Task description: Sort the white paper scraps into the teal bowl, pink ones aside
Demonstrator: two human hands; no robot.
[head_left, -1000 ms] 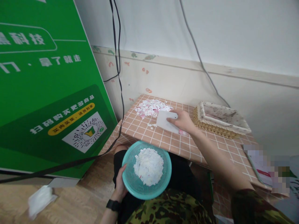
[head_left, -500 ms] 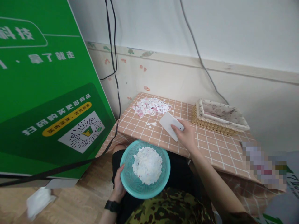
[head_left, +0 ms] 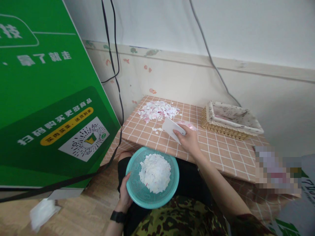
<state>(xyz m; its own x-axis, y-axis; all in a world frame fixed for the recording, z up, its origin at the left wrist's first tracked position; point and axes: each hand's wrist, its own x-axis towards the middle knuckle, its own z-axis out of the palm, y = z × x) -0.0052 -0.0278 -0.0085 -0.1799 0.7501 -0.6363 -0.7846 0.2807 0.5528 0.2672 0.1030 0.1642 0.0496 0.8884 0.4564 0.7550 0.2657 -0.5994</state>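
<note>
Two hands are busy: lower centre, the left hand [head_left: 125,192] clasps the green strainer [head_left: 176,178] by its rim, probably steadying its white scraps [head_left: 155,173] over the lap [head_left: 190,173]; mid-frame, the right hand [head_left: 190,140] pinches a white scraper [head_left: 170,128] near one end, presumably leaving its edge free beside loose pieces [head_left: 157,129]; tablecloth [head_left: 219,150] contact is unclear.

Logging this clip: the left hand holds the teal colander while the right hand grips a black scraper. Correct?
The scraper in the right hand is white, not black, as the head view shows; the left hand holds the teal colander.
</note>
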